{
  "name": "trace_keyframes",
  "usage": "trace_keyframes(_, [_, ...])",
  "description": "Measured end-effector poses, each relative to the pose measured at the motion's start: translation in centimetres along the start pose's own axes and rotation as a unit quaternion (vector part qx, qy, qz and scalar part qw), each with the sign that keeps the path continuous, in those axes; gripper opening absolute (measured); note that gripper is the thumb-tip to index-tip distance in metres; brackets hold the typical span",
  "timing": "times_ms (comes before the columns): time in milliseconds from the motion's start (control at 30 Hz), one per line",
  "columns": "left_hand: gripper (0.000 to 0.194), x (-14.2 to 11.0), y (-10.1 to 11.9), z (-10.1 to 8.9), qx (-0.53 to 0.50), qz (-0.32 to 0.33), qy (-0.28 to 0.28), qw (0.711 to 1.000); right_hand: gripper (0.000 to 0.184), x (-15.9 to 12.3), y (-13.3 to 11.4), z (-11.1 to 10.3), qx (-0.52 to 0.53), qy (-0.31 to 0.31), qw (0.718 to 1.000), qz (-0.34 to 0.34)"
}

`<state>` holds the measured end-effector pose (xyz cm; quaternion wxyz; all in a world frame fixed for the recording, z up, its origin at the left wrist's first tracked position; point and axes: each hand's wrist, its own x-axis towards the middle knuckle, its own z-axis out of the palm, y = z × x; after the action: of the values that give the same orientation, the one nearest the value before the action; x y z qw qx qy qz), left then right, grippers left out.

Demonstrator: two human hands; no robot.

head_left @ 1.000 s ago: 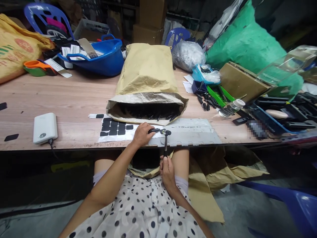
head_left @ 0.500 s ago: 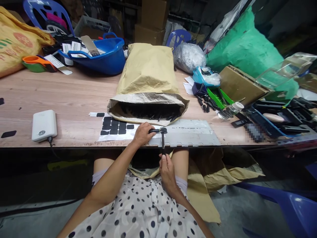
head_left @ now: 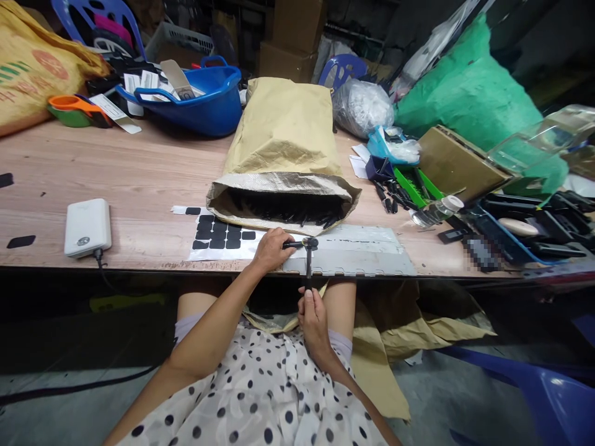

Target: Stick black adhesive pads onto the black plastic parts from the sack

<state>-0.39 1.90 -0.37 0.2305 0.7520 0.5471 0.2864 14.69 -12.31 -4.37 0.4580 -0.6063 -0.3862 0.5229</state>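
My left hand (head_left: pixel 274 248) is closed around a slim black rod-shaped piece (head_left: pixel 292 244), lying over the metal strip (head_left: pixel 367 251) at the table's front edge. In my right hand (head_left: pixel 314 319) is the dark handle of a small hammer (head_left: pixel 309 265), pointing away from me. Its dark head meets or overlaps the rod's right end; contact cannot be made out. Just beyond my hands a tan woven sack (head_left: pixel 283 130) lies with its mouth toward me, full of black slender pieces (head_left: pixel 288 207). Left of my left hand is a white sheet with black rounded stickers (head_left: pixel 218 234).
A white power bank (head_left: pixel 87 228) with a cable sits at left. Behind are a blue basin (head_left: pixel 199 102) and a yellow sack (head_left: pixel 41 74). At right stand a green tray (head_left: pixel 421 186), a clear bottle (head_left: pixel 437 212) and a green sack (head_left: pixel 469 87). Another open sack (head_left: pixel 274 322) is between my legs.
The view has shifted slightly, so the table's things appear a little farther right. My hands, the rod-shaped piece and the hammer keep nearly the same positions.
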Motion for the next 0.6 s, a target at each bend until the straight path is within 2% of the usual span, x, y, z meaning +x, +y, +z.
trace_keyframes(233, [0.014,-0.08,0.17,0.08,0.005,0.002,0.003,1.000,0.047,0.04,-0.27,0.28,0.056,0.049,0.996,0.039])
trace_keyframes(433, [0.013,-0.22,0.16,-0.08,0.004,0.016,0.004,1.000,0.050,0.39,0.10,0.27,0.068,0.037,0.996,0.043])
trace_keyframes(600, [0.015,-0.61,0.62,-0.73,-0.028,0.043,0.034,0.998,0.050,0.67,0.60,0.39,0.076,0.030,0.996,0.042])
